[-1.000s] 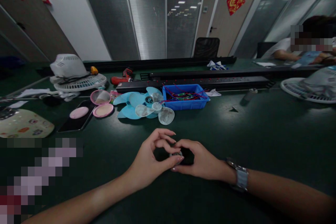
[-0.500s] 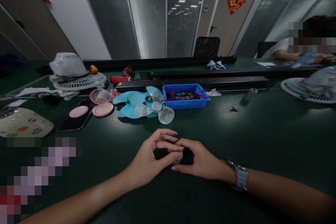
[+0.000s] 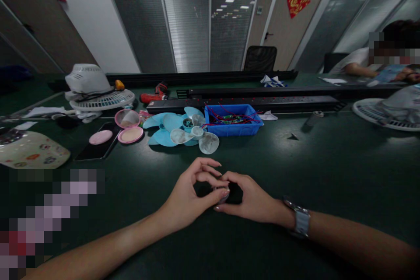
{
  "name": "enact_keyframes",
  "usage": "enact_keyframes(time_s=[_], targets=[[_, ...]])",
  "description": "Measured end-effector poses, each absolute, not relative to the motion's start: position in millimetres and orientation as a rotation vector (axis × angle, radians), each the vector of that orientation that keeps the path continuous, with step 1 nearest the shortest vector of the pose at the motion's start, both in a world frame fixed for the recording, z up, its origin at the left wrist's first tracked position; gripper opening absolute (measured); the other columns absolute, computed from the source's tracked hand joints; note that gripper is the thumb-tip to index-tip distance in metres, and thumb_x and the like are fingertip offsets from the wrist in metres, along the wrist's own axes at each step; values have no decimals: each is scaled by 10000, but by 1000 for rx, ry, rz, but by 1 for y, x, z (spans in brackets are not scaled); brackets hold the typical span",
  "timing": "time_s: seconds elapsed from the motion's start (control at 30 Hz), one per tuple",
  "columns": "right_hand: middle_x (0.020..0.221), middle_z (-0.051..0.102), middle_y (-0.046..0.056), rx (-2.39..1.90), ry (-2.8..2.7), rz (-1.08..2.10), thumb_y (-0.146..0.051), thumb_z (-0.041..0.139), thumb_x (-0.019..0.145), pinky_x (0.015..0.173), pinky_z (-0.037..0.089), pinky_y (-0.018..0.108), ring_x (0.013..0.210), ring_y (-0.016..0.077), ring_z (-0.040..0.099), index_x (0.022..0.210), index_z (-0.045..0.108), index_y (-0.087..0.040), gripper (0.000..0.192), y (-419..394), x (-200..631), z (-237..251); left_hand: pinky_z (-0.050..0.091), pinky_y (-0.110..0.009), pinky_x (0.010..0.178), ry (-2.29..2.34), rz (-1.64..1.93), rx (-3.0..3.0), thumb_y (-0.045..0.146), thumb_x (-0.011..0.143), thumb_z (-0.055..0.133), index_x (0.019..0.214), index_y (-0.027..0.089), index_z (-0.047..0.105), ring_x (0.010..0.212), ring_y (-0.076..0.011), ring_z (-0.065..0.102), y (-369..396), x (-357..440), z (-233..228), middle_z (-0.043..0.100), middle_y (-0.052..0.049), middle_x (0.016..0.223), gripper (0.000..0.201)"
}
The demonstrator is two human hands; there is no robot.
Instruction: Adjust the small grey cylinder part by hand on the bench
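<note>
In front of me, low over the table, my left hand [image 3: 193, 194] pinches a small round shiny thing [image 3: 223, 200] between thumb and index finger; the fingers cover most of it, so its kind does not show. My right hand [image 3: 254, 197] curves around the same thing from the other side, its thumb below and its index finger above. The fingertips of both hands meet around it. A watch sits on my right wrist. Beyond the hands lie blue fan blades [image 3: 164, 133] and a clear, smudged fan blade [image 3: 209, 142].
Behind the blades stands a blue bin [image 3: 234, 129] full of wires and circuit boards. Left are a phone [image 3: 95, 151], a pink compact [image 3: 130, 135], a fan [image 3: 98, 98] and a red drill [image 3: 154, 97]. A can [image 3: 315, 118] and another fan [image 3: 390, 107] stand right; a person [image 3: 356, 63] sits beyond.
The view has shifted slightly. Both hands keep nearly the same grip on the small round thing, with the left fingers moved a little.
</note>
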State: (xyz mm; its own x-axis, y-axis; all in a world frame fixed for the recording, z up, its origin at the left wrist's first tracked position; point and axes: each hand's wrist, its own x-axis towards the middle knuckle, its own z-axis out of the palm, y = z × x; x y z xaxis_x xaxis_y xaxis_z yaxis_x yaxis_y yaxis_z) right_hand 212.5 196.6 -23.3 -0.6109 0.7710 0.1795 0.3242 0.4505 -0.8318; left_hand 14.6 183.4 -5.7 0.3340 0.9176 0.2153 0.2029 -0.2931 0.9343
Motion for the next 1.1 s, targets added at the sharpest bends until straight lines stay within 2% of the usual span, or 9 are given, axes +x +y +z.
enact_keyframes(time_s=[0.1, 0.17, 0.3, 0.4, 0.57, 0.7, 0.8, 0.93, 1.1], targets=[[894, 652, 0, -911, -2149, 1080, -318, 796, 719, 718, 477, 274, 806, 160, 629, 908, 583, -190, 312, 196, 212, -22, 501, -336, 877, 1012, 1059, 1650, 231, 749, 782, 1090, 188, 534, 882, -188, 670, 184, 19, -6, 691, 8, 765, 423], [903, 650, -2, -903, -2142, 1087, -308, 797, 719, 717, 473, 269, 807, 156, 625, 916, 580, -190, 316, 196, 212, -22, 495, -327, 860, 1010, 1062, 1641, 233, 751, 783, 1089, 189, 506, 848, -185, 676, 184, 22, -6, 674, 35, 687, 439], [904, 645, -5, -895, -2135, 1094, -319, 796, 725, 714, 467, 264, 813, 153, 624, 938, 581, -189, 329, 196, 212, -24, 501, -311, 810, 1014, 1049, 1631, 244, 752, 785, 1050, 190, 503, 789, -175, 681, 184, 22, -5, 672, 34, 710, 414], [901, 640, -8, -889, -2137, 1083, -332, 796, 724, 713, 465, 263, 803, 149, 615, 913, 577, -189, 323, 196, 213, -25, 496, -320, 856, 1009, 1034, 1654, 243, 772, 772, 1096, 191, 508, 844, -179, 683, 184, 20, -3, 681, 24, 750, 421], [954, 646, 10, -898, -2158, 1074, -341, 793, 731, 751, 474, 284, 859, 170, 621, 965, 588, -187, 347, 197, 213, -25, 456, -340, 989, 957, 966, 1731, 228, 811, 733, 1122, 197, 547, 1063, -194, 646, 185, 12, 0, 704, -58, 1078, 364], [948, 648, 17, -920, -2197, 1052, -353, 778, 749, 744, 472, 298, 861, 179, 615, 980, 596, -179, 342, 197, 212, -24, 481, -353, 981, 856, 883, 1682, 199, 842, 704, 1264, 208, 428, 1054, -191, 673, 187, 11, 3, 750, -38, 983, 504], [970, 656, 16, -935, -2192, 1040, -344, 792, 730, 758, 474, 301, 874, 178, 623, 1001, 600, -179, 371, 197, 212, -24, 528, -331, 915, 847, 953, 1618, 191, 839, 703, 1196, 200, 452, 955, -184, 712, 189, 12, 4, 753, -40, 980, 436], [984, 671, 8, -946, -2157, 1100, -322, 799, 723, 773, 487, 289, 889, 167, 640, 1018, 608, -188, 377, 198, 213, -23, 538, -350, 910, 1007, 1129, 1596, 223, 823, 714, 1138, 193, 464, 982, -207, 706, 190, -5, 1, 764, -32, 884, 404], [1068, 680, 7, -914, -2137, 1160, -291, 806, 719, 844, 493, 293, 972, 167, 645, 1069, 619, -210, 405, 197, 214, -22, 539, -439, 909, 1359, 1006, 1715, 276, 805, 714, 1141, 196, 519, 988, -263, 710, 184, -46, -15, 734, -84, 1023, 396]])
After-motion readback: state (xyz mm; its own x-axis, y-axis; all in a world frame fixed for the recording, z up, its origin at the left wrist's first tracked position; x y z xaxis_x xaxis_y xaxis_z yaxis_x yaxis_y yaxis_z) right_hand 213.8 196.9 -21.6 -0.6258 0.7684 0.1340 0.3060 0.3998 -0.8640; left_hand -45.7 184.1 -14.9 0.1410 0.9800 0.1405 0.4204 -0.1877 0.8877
